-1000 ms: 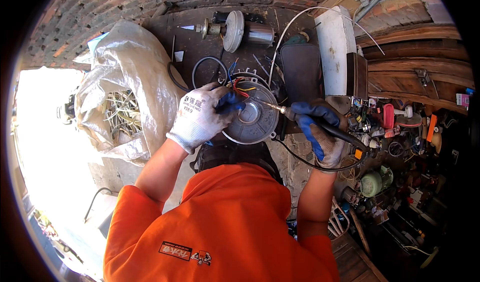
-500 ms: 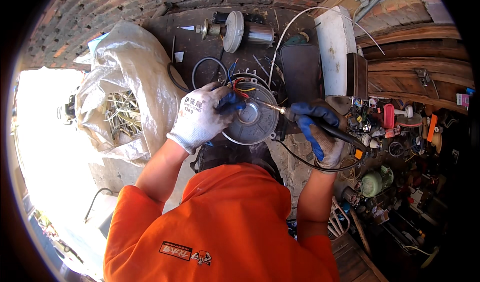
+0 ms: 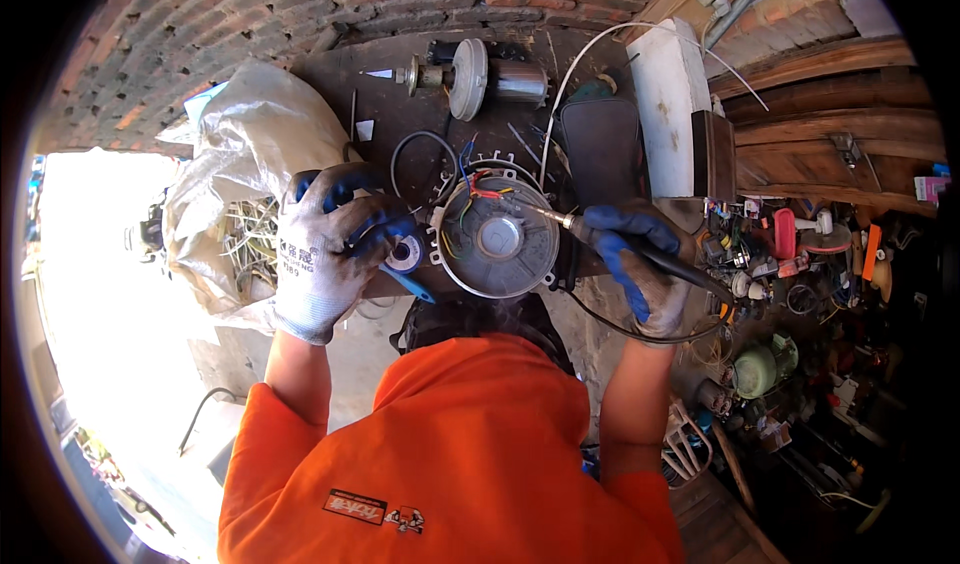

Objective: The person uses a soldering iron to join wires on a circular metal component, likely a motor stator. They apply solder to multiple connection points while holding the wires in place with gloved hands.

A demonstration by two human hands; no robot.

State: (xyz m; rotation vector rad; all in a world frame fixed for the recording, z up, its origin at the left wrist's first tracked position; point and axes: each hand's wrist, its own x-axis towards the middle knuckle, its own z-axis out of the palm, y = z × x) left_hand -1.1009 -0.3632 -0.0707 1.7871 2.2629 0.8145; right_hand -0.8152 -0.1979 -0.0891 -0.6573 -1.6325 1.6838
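Observation:
My right hand [image 3: 640, 264], in a blue-and-white work glove, grips a soldering iron [image 3: 665, 256] by its dark handle. Its metal shaft reaches left over a round grey motor end cover [image 3: 480, 274], the tip near joined red and yellow wires [image 3: 490, 193]. Faint smoke drifts below the cover. My left hand [image 3: 335, 239], gloved alike, is left of the cover with fingers curled and pinched; what they hold is hidden. Right against its fingertips is a small blue-rimmed spool [image 3: 404, 254], apparently solder wire. A blue handle [image 3: 412, 285] sticks out below it.
A motor rotor with a round end plate [image 3: 468, 79] lies at the back of the dark bench. Left stands a plastic sack [image 3: 255, 124] of wire scraps. A dark pouch [image 3: 602, 149] and a white block [image 3: 668, 114] are at right; the iron's black cord [image 3: 620, 328] loops below.
My left hand has moved left and away from the wires, uncovering the spool and the cover's left side. My right hand keeps the iron in nearly the same place.

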